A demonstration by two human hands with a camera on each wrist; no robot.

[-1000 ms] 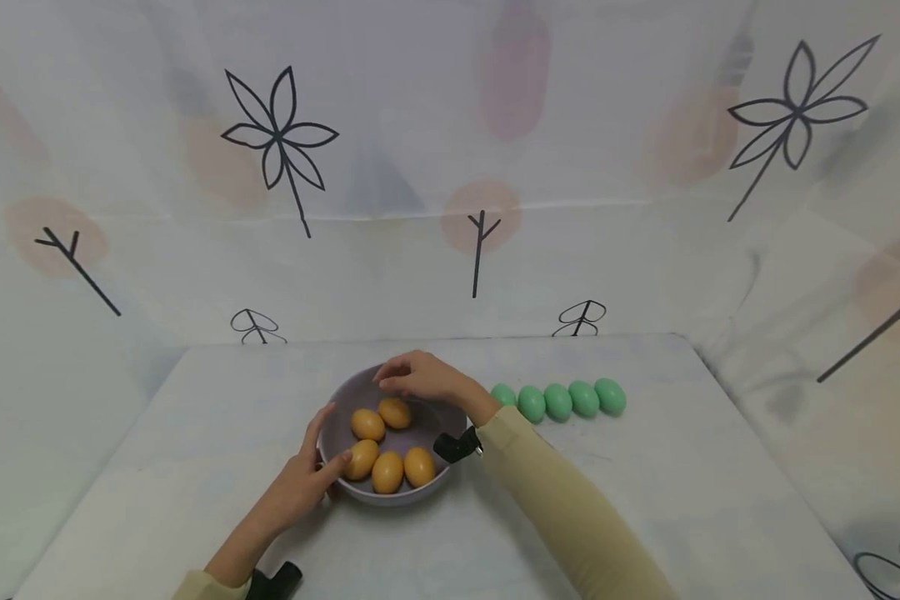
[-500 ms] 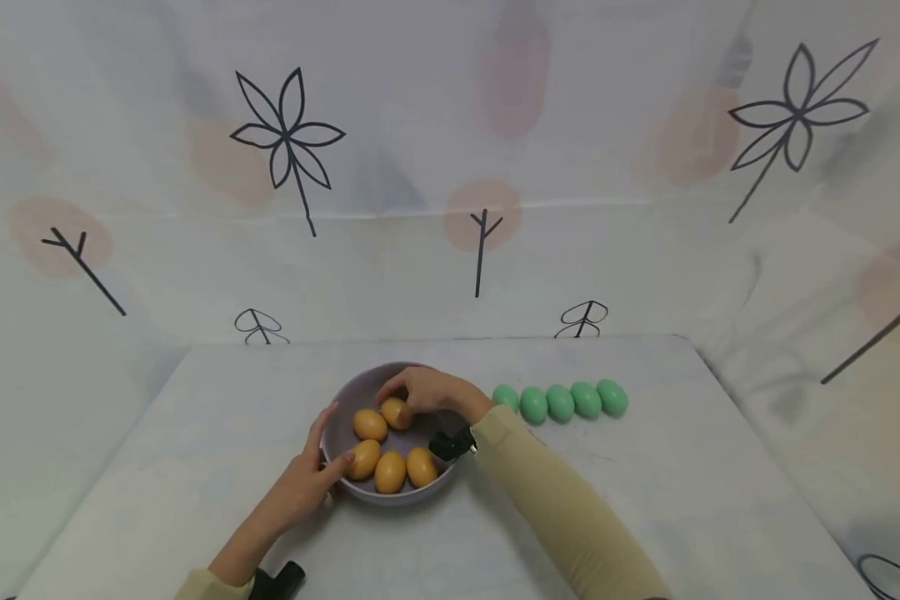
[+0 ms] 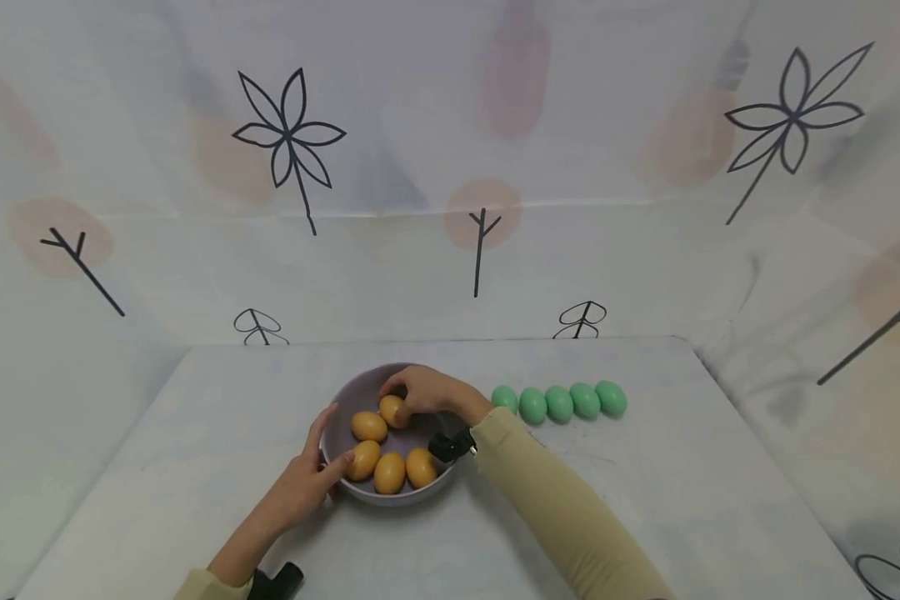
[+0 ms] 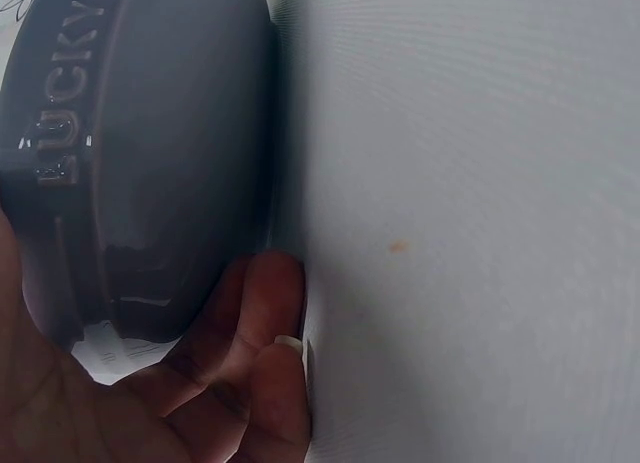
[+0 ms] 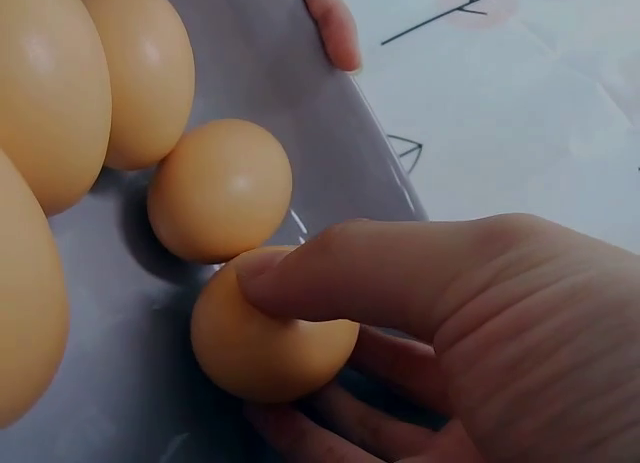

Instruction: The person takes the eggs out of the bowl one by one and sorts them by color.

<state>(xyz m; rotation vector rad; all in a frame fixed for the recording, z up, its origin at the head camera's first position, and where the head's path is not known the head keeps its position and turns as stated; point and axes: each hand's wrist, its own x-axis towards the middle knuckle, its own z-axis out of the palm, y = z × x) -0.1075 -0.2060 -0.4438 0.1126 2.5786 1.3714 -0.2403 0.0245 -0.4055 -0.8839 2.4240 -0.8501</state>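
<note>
A greyish-purple bowl (image 3: 360,390) with raised lettering on its outside stands on the table, several orange-brown eggs (image 3: 388,473) inside it. My left hand (image 3: 305,482) holds the bowl's left side, thumb over the rim, other fingers low along the outer wall (image 4: 180,183). Inside the bowl, my right hand (image 3: 429,392) pinches the egg at the back (image 5: 262,348); its thumb lies on top and its fingers are underneath. A neighbouring egg (image 5: 225,191) sits right beside the pinched one.
Several green eggs (image 3: 559,404) lie in a row on the white table (image 3: 645,500), right of the bowl and past my right wrist. A patterned cloth (image 3: 390,275) hangs behind the table and at both sides.
My right hand has come down from above the back egg and taken it between thumb and fingers, shifting it slightly. The left hand keeps its hold on the bowl.
</note>
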